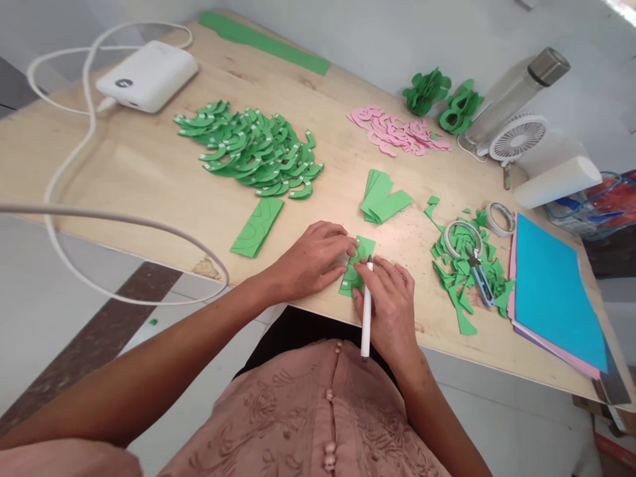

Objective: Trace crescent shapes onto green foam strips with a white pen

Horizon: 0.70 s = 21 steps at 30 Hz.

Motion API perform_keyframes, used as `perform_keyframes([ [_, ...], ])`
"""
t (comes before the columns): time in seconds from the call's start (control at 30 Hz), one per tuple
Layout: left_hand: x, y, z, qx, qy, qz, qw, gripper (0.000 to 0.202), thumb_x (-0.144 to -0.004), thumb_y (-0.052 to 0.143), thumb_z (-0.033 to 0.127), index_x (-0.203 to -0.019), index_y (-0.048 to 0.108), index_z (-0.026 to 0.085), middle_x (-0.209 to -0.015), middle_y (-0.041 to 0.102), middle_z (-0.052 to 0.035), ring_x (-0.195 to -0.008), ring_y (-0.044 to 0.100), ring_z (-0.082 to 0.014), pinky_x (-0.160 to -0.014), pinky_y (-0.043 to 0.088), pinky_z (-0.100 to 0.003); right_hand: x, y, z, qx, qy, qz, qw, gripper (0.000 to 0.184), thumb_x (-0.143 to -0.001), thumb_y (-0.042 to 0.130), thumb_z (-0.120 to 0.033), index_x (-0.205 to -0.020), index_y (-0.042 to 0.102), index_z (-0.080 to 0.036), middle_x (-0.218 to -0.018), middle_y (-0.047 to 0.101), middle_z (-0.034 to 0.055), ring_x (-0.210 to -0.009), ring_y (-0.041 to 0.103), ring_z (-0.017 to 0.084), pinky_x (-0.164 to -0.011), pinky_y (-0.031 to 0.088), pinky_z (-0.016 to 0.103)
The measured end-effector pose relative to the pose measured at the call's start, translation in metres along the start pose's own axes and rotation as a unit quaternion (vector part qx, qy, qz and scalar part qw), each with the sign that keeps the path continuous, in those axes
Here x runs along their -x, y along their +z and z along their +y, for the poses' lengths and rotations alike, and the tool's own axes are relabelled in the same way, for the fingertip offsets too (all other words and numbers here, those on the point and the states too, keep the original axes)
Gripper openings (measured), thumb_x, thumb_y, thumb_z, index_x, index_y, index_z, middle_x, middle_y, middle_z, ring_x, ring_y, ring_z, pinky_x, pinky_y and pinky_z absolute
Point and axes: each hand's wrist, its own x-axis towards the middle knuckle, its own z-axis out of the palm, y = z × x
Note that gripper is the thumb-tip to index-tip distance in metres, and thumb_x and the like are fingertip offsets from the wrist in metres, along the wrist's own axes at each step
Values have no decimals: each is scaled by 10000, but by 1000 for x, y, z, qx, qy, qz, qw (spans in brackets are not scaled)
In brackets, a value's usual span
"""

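Head view: at the desk's near edge, the left hand pins a green paper piece flat, grip open. The right hand's grip pinches a white pen, tip on the paper, shaft running back toward the person.

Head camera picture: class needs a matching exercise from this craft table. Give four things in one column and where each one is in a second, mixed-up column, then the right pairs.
Things
1. white pen
2. scissors
3. pink cut-outs
4. power bank

Places
A. far left part of the table
B. lying on the green scraps
C. held in the right hand
D. far side, next to the green paper decorations

Pairs: 1-C, 2-B, 3-D, 4-A
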Motion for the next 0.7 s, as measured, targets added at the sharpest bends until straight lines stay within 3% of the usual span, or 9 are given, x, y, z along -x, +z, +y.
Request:
perform_keyframes([
  [0.4,1,1,0,-5,0,-1,1000,182,-888,527,167,-1055,591,199,-1250,657,-62,-1237,497,-271,-1090,381,-487,1,-4,2,-15,2,-12,1000,377,-923,489,-108,-1264,599,-223,-1217,708,87,-1276,552,268,-1065,354,468],
  [0.7,0,1,-1,-4,4,2,1000,186,-880,542,162,-1056,587,199,-1237,665,-59,-1231,498,-273,-1082,384,-477,1,-3,0,-23,5,-7,1000,345,-948,490,-136,-1264,597,-225,-1211,710,89,-1268,556,270,-1063,354,473],
])
